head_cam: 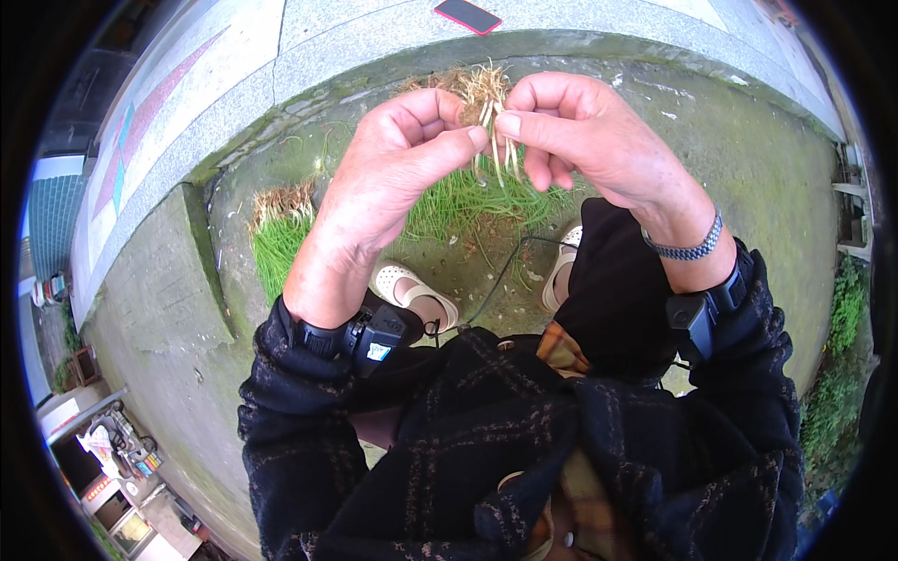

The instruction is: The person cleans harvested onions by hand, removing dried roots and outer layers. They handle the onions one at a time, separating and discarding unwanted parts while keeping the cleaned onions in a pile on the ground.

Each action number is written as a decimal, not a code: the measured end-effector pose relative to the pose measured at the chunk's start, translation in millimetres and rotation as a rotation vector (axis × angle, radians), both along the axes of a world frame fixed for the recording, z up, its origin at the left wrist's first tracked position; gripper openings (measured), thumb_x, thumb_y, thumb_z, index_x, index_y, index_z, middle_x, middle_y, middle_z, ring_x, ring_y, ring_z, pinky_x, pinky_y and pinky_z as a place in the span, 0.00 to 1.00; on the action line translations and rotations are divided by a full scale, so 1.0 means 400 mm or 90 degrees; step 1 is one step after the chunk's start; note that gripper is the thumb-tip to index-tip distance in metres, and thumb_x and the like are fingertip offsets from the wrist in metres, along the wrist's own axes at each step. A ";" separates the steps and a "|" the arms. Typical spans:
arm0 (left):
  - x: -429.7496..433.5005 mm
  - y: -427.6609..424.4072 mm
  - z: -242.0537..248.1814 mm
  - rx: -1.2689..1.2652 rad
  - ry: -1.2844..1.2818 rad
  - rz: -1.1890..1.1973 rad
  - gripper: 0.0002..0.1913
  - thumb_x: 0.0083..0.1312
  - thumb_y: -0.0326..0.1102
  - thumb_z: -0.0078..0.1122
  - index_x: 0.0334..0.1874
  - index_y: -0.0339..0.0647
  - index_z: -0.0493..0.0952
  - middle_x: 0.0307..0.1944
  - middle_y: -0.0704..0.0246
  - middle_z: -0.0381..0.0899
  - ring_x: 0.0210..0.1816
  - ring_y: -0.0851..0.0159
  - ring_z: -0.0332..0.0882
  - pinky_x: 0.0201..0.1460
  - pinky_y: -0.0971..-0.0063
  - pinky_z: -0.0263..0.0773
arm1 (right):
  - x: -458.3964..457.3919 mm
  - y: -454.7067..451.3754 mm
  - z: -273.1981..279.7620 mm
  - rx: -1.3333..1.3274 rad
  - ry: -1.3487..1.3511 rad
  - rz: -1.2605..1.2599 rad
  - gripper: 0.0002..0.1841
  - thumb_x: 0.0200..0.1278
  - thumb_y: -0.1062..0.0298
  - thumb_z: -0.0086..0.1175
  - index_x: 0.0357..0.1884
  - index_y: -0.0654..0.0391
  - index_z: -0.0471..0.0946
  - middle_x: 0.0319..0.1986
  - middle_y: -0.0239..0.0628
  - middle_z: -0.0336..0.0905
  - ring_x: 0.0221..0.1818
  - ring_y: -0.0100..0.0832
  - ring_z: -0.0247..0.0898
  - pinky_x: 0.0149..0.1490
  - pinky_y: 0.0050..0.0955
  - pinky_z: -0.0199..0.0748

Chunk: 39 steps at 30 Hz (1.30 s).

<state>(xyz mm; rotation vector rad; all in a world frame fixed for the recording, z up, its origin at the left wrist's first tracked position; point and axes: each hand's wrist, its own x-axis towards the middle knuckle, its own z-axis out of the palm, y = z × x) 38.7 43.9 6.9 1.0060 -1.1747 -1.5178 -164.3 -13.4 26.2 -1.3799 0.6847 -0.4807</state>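
A small bunch of thin green plants with white stems and brown roots (pixel 497 133) is between my two hands, roots upward. My left hand (pixel 414 144) pinches it on one side between thumb and forefinger; my right hand (pixel 575 123) grips the stems on the other, its thumb across them. Directly below lies a loose heap of long green leaves (pixel 484 203) on the ground, between and beyond my feet. A second bundle of the same plants (pixel 280 231), roots at its far end, lies to the left, partly hidden by my left forearm.
A phone with a red edge (pixel 468 15) lies on the speckled stone ledge (pixel 351 49) beyond my hands. A raised concrete slab (pixel 168 273) is at the left. A dark cord (pixel 501 273) runs across the ground between my light perforated shoes (pixel 403 284).
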 end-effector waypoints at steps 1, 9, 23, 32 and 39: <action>0.000 0.000 0.000 0.007 0.012 -0.002 0.05 0.65 0.28 0.60 0.41 0.39 0.76 0.36 0.73 0.80 0.38 0.76 0.75 0.44 0.82 0.68 | -0.001 -0.001 0.000 0.003 -0.005 0.005 0.10 0.67 0.62 0.56 0.34 0.59 0.78 0.27 0.29 0.79 0.21 0.15 0.71 0.23 0.12 0.62; 0.005 -0.009 -0.004 0.017 0.005 -0.016 0.06 0.65 0.30 0.59 0.43 0.39 0.77 0.36 0.73 0.80 0.39 0.77 0.74 0.44 0.84 0.65 | -0.001 -0.015 -0.018 0.039 -0.060 0.016 0.09 0.69 0.65 0.53 0.37 0.61 0.76 0.28 0.29 0.78 0.15 0.12 0.59 0.19 0.11 0.53; 0.013 -0.012 -0.006 0.027 0.095 -0.048 0.10 0.65 0.29 0.61 0.46 0.34 0.77 0.36 0.69 0.81 0.38 0.74 0.77 0.44 0.81 0.70 | -0.012 -0.029 -0.010 0.143 -0.105 0.044 0.13 0.68 0.60 0.55 0.37 0.62 0.77 0.26 0.32 0.79 0.15 0.12 0.58 0.19 0.12 0.52; 0.016 -0.015 0.000 0.050 0.099 -0.072 0.09 0.67 0.32 0.59 0.46 0.36 0.77 0.34 0.73 0.79 0.35 0.77 0.71 0.43 0.83 0.66 | -0.009 -0.026 -0.019 0.011 -0.039 0.025 0.09 0.67 0.64 0.56 0.36 0.61 0.76 0.28 0.30 0.78 0.17 0.11 0.56 0.21 0.12 0.51; 0.009 -0.014 0.006 0.054 0.107 -0.084 0.09 0.66 0.36 0.63 0.41 0.38 0.79 0.33 0.74 0.80 0.33 0.79 0.72 0.39 0.85 0.68 | -0.012 -0.026 -0.019 -0.001 -0.015 0.043 0.10 0.68 0.63 0.55 0.35 0.60 0.76 0.27 0.29 0.78 0.17 0.12 0.55 0.21 0.12 0.50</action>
